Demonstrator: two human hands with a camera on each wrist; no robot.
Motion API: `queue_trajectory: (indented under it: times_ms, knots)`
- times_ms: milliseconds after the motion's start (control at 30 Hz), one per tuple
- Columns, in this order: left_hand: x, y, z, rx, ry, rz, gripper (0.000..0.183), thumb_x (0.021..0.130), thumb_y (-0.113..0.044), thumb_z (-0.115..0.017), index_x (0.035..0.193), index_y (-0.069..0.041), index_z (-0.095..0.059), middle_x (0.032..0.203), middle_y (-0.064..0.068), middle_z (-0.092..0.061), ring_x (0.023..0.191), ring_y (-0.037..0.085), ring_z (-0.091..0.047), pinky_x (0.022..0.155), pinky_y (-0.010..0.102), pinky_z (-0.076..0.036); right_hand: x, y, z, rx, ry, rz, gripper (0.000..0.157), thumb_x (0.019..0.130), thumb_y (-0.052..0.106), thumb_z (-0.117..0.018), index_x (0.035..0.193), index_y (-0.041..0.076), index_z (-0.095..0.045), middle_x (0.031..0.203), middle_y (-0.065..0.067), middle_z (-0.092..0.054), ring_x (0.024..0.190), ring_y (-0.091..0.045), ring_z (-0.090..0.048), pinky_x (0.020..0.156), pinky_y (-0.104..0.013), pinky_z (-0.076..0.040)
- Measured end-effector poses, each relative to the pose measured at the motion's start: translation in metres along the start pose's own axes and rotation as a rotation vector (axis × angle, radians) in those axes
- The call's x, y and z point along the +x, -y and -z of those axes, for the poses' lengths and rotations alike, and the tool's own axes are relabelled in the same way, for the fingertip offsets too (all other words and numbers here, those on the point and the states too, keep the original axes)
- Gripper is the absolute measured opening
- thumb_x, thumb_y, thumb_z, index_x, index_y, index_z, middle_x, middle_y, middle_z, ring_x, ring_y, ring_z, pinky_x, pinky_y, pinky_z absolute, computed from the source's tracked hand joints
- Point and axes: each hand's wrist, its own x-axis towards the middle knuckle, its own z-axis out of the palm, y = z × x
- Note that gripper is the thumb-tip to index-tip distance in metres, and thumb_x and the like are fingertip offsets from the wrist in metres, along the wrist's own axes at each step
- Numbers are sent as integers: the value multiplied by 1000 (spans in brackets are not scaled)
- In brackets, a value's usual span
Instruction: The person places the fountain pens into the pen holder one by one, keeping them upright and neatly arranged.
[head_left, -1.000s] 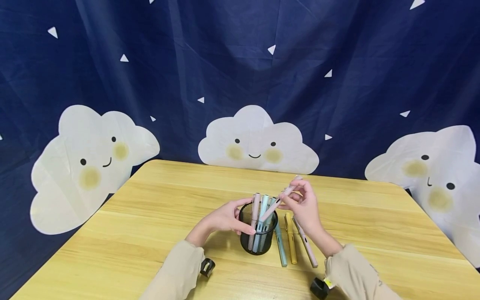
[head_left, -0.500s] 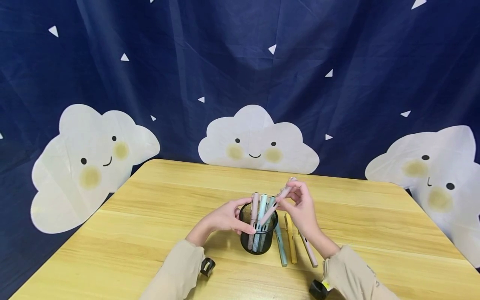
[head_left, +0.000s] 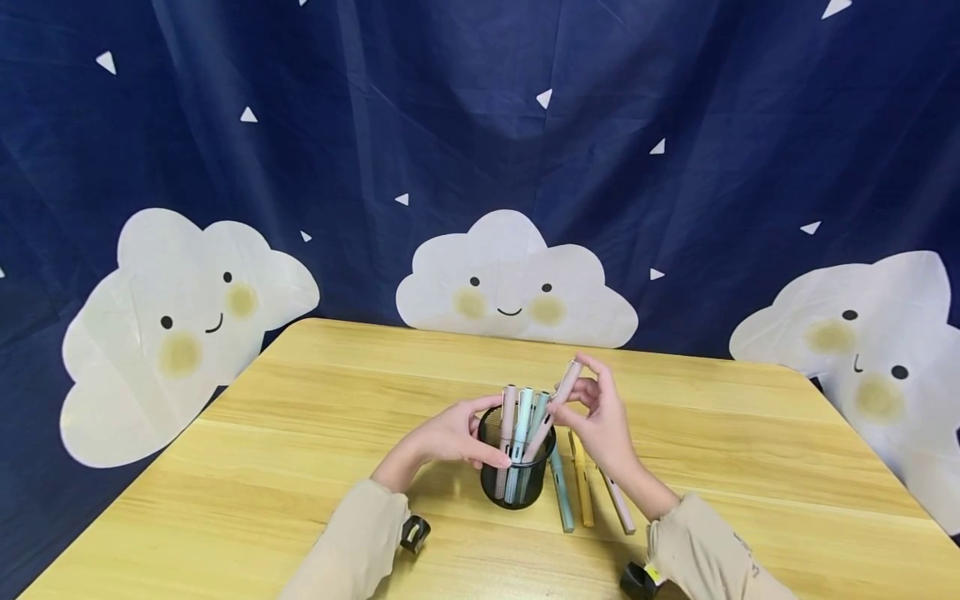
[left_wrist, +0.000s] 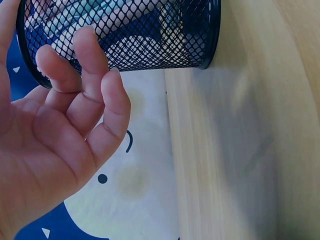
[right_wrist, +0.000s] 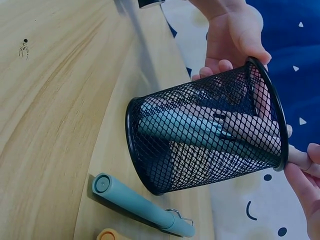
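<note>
A black mesh pen holder [head_left: 491, 486] stands on the table with several capped pens in it, among them a pink pen [head_left: 507, 412] and a pale mint pen [head_left: 524, 412]. My left hand [head_left: 452, 433] grips the holder from the left, thumb at its near rim; in the left wrist view its other fingers [left_wrist: 92, 65] curl beside the mesh. At the right, my right hand [head_left: 606, 421] pinches another pink pen [head_left: 567, 382] by its upper part. That pen leans to the right, its lower end inside the holder.
Right of the holder, a teal pen [head_left: 562, 492], a yellow pen [head_left: 582, 487] and a pink-lilac pen [head_left: 618, 504] lie side by side on the wooden table [head_left: 300, 467]. Behind the table hangs a dark blue curtain [head_left: 465, 125] with cloud faces.
The pink pen in my right hand has tilted more upright, and its lower end has gone down into the holder. My left hand has stayed at the holder.
</note>
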Motion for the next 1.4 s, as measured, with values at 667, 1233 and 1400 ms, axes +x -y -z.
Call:
queue_trajectory:
  times_ms: [667, 1233, 1400]
  knots:
    - [1, 1, 0, -6, 14, -15, 84, 70, -10, -76, 139, -6, -29, 54, 5, -50, 50, 30, -54, 51, 40, -47, -7, -7, -2, -104, 87, 18, 65, 69, -19, -63, 126, -5, -35, 83, -23, -57, 73, -22, -58, 61, -24, -51]
    - [1, 2, -1, -16, 10, -13, 85, 69, -9, -76, 139, -4, -28, 57, 6, -52, 48, 20, -53, 52, 42, -48, -13, -14, 1, -229, 117, 82, 56, 71, -11, -67, 122, -4, -44, 79, -13, -62, 71, -17, -60, 65, -29, -51]
    - [2, 2, -1, -14, 8, -5, 86, 70, -10, -76, 140, -5, -27, 57, 6, -52, 47, 18, -53, 53, 42, -48, -13, -13, 2, -251, 106, 108, 48, 73, -10, -67, 118, -6, -50, 79, -12, -63, 73, -16, -60, 65, -30, -51]
